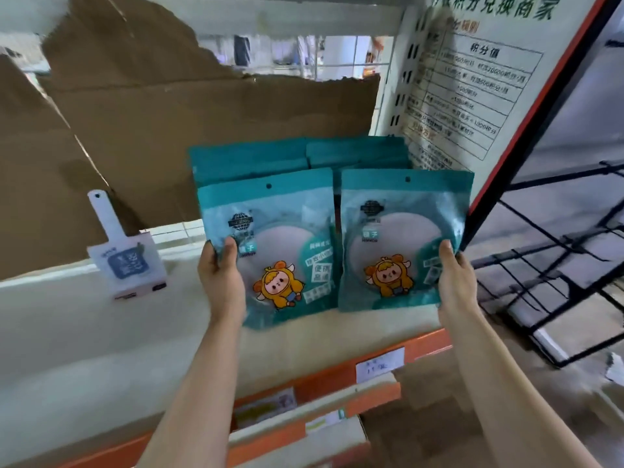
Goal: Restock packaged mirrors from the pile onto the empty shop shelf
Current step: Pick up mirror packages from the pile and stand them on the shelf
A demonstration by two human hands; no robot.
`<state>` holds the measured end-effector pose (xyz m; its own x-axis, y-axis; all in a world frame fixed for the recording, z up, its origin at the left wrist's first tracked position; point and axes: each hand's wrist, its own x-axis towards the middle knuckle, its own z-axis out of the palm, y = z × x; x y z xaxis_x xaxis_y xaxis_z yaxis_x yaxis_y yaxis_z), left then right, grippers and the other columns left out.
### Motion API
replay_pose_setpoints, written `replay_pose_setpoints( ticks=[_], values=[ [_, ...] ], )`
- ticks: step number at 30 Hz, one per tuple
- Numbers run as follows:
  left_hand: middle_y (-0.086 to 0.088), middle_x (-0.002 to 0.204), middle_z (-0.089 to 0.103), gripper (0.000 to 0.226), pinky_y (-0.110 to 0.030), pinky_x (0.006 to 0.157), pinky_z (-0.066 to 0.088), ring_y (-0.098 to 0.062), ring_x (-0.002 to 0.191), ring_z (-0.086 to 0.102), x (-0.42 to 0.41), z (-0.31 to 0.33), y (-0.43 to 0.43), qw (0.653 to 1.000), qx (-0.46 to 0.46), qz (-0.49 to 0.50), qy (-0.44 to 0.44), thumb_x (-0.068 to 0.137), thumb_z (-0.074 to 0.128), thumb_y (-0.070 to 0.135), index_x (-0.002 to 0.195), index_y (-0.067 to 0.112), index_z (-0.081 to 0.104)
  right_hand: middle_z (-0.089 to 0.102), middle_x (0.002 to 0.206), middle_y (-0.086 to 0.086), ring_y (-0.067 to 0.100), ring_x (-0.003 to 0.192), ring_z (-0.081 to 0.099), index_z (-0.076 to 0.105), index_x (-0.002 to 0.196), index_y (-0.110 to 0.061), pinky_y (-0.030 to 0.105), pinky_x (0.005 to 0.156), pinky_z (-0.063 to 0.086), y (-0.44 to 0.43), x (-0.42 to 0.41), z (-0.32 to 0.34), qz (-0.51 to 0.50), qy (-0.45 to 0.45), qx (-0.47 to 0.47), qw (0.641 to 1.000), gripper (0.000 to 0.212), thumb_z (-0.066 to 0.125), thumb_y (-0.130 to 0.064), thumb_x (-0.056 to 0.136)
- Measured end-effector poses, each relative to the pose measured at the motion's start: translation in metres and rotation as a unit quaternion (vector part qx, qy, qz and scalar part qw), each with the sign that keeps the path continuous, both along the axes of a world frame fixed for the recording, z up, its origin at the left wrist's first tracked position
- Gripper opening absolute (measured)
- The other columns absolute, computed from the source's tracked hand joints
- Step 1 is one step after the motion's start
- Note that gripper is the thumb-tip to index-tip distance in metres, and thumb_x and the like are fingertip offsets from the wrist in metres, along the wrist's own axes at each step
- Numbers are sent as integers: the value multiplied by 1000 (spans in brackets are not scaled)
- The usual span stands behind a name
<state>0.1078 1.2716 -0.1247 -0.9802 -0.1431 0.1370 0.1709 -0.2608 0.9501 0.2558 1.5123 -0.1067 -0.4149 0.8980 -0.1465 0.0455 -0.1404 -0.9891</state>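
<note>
Two teal mirror packages with an orange cartoon figure stand upright at the front of the cream shelf [84,325]. My left hand [221,278] grips the left edge of the left package [280,251], thumb on its front. My right hand [454,282] grips the right edge of the right package [398,241]. Behind them several more teal packages [304,157] stand in rows against the cardboard backing. The pile is out of view.
Torn brown cardboard [152,106] backs the shelf. A small white boxed item with a hang tab [126,261] stands at the left. A printed notice board [472,79] closes the right end. A black wire rack [557,265] stands beyond. The orange shelf edge [337,369] carries price labels.
</note>
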Motion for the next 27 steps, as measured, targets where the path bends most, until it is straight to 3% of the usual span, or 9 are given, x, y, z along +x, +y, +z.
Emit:
replay_pose_setpoints(
  ticks=[2, 5, 8, 11, 13, 17, 21, 25, 27],
  values=[
    [5, 82, 61, 17, -11, 64, 45, 4, 69, 58, 3, -1, 2, 1000, -9, 18, 0, 95, 52, 13, 80, 20, 54, 55, 78, -2, 12, 61, 45, 52, 86, -21, 26, 62, 37, 8, -7, -7, 24, 4, -7, 1000, 23, 45, -39, 98],
    [6, 83, 62, 16, -14, 66, 45, 3, 72, 58, 2, -3, 4, 999, -27, 45, -1, 95, 53, 15, 82, 23, 55, 57, 90, 0, 11, 67, 46, 52, 105, -18, 30, 70, 38, 18, -18, -15, 40, -1, -16, 999, 30, 46, -45, 95],
    [9, 81, 60, 17, -14, 65, 43, 8, 70, 55, 0, -4, 6, 993, -78, 83, 2, 95, 55, 20, 79, 26, 54, 57, 89, -2, 13, 73, 49, 53, 118, -14, 34, 79, 39, 22, -26, -16, 57, -4, -26, 998, 38, 51, -44, 94],
    [7, 85, 62, 14, -20, 63, 42, 4, 72, 56, -1, -5, 12, 983, -131, 128, -2, 96, 53, 26, 83, 20, 56, 61, 111, 2, 20, 100, 57, 51, 127, -11, 35, 93, 45, 22, -27, -14, 100, -26, 20, 994, 54, 72, -32, 81],
    [-1, 88, 61, 24, -26, 63, 35, -13, 77, 55, -1, -7, 17, 962, -203, 179, -18, 97, 51, 28, 93, 6, 59, 61, 115, 4, 21, 104, 58, 49, 129, -10, 36, 93, 47, 23, -28, -16, 117, -64, 58, 989, 67, 81, -23, 71],
    [-19, 95, 65, 35, -29, 65, 31, -35, 91, 56, -7, -14, 15, 921, -308, 236, -22, 96, 51, 31, 98, -3, 60, 60, 120, 14, 33, 109, 57, 46, 126, -6, 42, 92, 48, 20, -33, -24, 72, -167, 145, 973, 74, 83, -31, 67],
    [-26, 109, 60, 32, -36, 79, 34, -41, 101, 51, -18, -15, 8, 900, -362, 244, 2, 93, 57, 24, 101, -6, 62, 54, 124, 21, 38, 115, 51, 42, 124, 2, 41, 93, 42, 11, -33, -24, 36, -190, 216, 957, 73, 80, -32, 72],
    [-25, 114, 55, 30, -40, 75, 41, -41, 103, 52, -20, -11, 11, 906, -348, 238, -18, 93, 56, 22, 105, -6, 61, 50, 125, 20, 38, 118, 46, 39, 125, 1, 46, 94, 40, 2, -31, -30, 12, -229, 247, 942, 74, 75, -39, 75],
    [-25, 119, 51, 30, -42, 76, 43, -41, 104, 53, -18, -9, 16, 906, -351, 235, -10, 94, 55, 22, 106, -6, 59, 47, 127, 22, 38, 120, 43, 36, 128, 2, 47, 95, 39, -3, -32, -34, 9, -275, 288, 917, 77, 69, -46, 79]
  ],
)
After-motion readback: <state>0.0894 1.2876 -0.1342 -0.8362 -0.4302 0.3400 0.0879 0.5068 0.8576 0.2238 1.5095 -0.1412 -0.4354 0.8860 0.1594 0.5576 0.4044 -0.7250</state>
